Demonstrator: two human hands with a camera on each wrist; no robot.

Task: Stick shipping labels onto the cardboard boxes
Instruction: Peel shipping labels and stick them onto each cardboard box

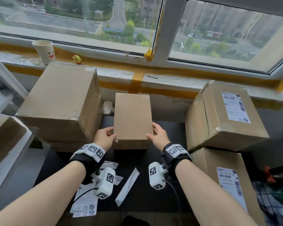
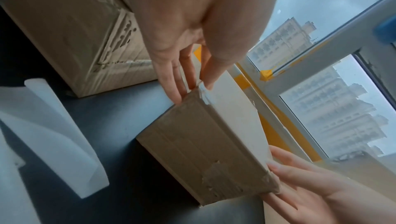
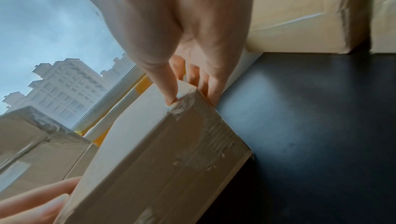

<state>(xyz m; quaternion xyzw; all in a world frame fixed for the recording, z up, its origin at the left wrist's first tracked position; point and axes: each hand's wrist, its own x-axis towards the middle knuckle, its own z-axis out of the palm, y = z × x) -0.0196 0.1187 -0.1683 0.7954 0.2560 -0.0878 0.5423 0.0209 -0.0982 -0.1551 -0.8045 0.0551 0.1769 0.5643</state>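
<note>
A small plain cardboard box [image 1: 132, 115] stands on the dark table [image 1: 142, 199] in front of me, with no label on its top. My left hand [image 1: 112, 133] pinches its near left corner, thumb on top and fingers down the side. My right hand [image 1: 152, 132] holds the near right corner the same way. The left wrist view shows my left hand [image 2: 193, 92] at a taped corner of the box [image 2: 203, 151]. My right hand [image 3: 191, 99] pinches the other taped corner of the box [image 3: 160, 160] in the right wrist view. Printed shipping labels [image 1: 85, 204] lie near my left forearm.
A large unlabelled box [image 1: 60, 101] stands at the left. Two labelled boxes [image 1: 224, 115] [image 1: 227, 181] are stacked at the right. White backing strips [image 1: 127, 186] lie on the table. A paper cup [image 1: 44, 52] and a yellow toy [image 1: 77, 59] sit on the windowsill.
</note>
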